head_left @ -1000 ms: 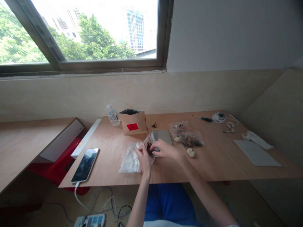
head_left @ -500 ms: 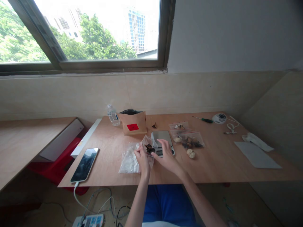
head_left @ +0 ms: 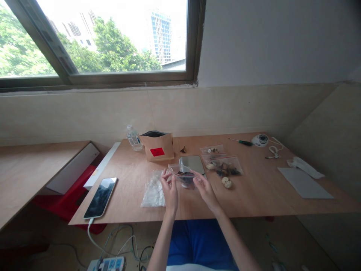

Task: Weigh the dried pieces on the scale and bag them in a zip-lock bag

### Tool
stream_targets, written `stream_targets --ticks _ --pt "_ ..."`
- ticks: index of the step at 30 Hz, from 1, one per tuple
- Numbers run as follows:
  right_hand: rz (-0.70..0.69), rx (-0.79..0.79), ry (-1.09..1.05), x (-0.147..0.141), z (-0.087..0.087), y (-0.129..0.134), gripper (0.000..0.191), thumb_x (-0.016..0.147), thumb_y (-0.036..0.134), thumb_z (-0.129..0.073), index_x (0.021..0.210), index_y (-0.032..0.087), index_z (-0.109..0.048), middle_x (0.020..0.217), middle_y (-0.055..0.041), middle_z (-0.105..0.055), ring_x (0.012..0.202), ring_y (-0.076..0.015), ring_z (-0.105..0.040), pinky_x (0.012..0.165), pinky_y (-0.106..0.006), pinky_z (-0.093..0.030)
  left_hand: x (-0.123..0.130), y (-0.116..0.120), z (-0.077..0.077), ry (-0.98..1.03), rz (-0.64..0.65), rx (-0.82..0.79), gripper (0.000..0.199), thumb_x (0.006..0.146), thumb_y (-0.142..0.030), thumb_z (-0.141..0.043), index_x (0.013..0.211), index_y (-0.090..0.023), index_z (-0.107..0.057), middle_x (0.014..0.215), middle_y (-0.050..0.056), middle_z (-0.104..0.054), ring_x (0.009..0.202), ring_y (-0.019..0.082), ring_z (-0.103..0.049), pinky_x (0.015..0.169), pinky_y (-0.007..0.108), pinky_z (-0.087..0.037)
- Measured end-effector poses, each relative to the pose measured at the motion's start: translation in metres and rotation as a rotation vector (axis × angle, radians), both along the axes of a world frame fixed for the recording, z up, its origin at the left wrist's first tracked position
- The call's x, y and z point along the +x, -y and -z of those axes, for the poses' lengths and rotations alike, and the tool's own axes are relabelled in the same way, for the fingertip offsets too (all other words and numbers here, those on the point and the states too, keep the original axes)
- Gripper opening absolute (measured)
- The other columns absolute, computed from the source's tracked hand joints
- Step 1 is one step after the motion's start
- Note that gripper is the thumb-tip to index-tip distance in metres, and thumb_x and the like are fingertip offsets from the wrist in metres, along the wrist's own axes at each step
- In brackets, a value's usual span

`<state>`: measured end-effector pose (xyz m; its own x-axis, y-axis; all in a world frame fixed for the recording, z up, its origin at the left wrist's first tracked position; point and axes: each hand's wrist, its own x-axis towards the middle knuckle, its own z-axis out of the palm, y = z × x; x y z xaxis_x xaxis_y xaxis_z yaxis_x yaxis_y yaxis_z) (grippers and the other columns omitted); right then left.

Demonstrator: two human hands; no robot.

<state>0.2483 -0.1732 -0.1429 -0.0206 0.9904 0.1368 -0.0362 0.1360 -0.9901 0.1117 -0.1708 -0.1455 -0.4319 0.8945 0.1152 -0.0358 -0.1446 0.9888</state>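
Both hands lifted the small clear bag (head_left: 183,174) just before the scale (head_left: 192,164). Left hand (head_left: 170,189) and right hand (head_left: 205,189) each pinched a top corner, so its dark pieces hung level.

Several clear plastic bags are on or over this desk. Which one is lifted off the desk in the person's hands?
The small bag with dark pieces, pinched between the left hand and right hand. The empty bags and filled bags lie flat.
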Motion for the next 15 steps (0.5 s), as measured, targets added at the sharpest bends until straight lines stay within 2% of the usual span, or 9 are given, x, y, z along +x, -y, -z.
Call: stream_targets --ticks 3,7,12,13,15 --pt "0.003 -0.001 -0.031 0.012 0.0 0.0 0.04 0.084 0.047 -0.049 0.114 0.022 -0.059 0.125 -0.0065 -0.057 0.119 -0.0229 -0.048 0.102 -0.04 -0.037 -0.008 -0.006 0.005 -0.034 0.044 -0.01 0.04 0.079 -0.042 -0.057 0.111 -0.019 -0.051 0.126 0.01 -0.048 0.12 0.021 -0.044 0.1 0.035 -0.034" --pt "-0.013 -0.013 -0.027 0.02 0.005 -0.001 0.042 0.086 0.049 -0.044 0.114 0.022 -0.06 0.124 -0.0053 -0.058 0.12 -0.0218 -0.048 0.105 -0.04 -0.033 -0.009 -0.008 0.006 0.016 0.236 0.016 0.034 0.08 -0.043 -0.054 0.103 -0.018 -0.059 0.11 0.007 -0.06 0.109 0.019 -0.053 0.098 0.033 -0.036" --pt "-0.068 0.036 0.151 0.02 0.009 -0.004 0.047 0.087 0.053 -0.039 0.115 0.022 -0.059 0.124 -0.0067 -0.057 0.123 -0.0216 -0.045 0.106 -0.041 -0.031 0.001 -0.001 0.003 0.0 0.337 0.052 0.031 0.081 -0.038 -0.056 0.105 -0.019 -0.06 0.108 0.008 -0.061 0.101 0.02 -0.056 0.088 0.032 -0.042" --pt "-0.064 0.056 0.181 0.02 0.01 -0.004 0.047 0.087 0.054 -0.039 0.115 0.022 -0.059 0.124 -0.0069 -0.058 0.122 -0.0216 -0.046 0.105 -0.04 -0.032 0.003 0.0 0.004 -0.013 0.359 0.051 0.029 0.081 -0.037 -0.056 0.103 -0.019 -0.06 0.104 0.007 -0.062 0.097 0.019 -0.057 0.085 0.031 -0.043" --pt "0.01 0.075 0.207 0.022 0.013 -0.006 0.048 0.088 0.054 -0.036 0.112 0.021 -0.061 0.117 -0.008 -0.062 0.116 -0.0222 -0.051 0.102 -0.039 -0.035 0.004 0.0 0.006 -0.021 0.324 0.05 0.024 0.082 -0.038 -0.054 0.091 -0.017 -0.062 0.088 0.005 -0.062 0.083 0.016 -0.057 0.077 0.026 -0.043"
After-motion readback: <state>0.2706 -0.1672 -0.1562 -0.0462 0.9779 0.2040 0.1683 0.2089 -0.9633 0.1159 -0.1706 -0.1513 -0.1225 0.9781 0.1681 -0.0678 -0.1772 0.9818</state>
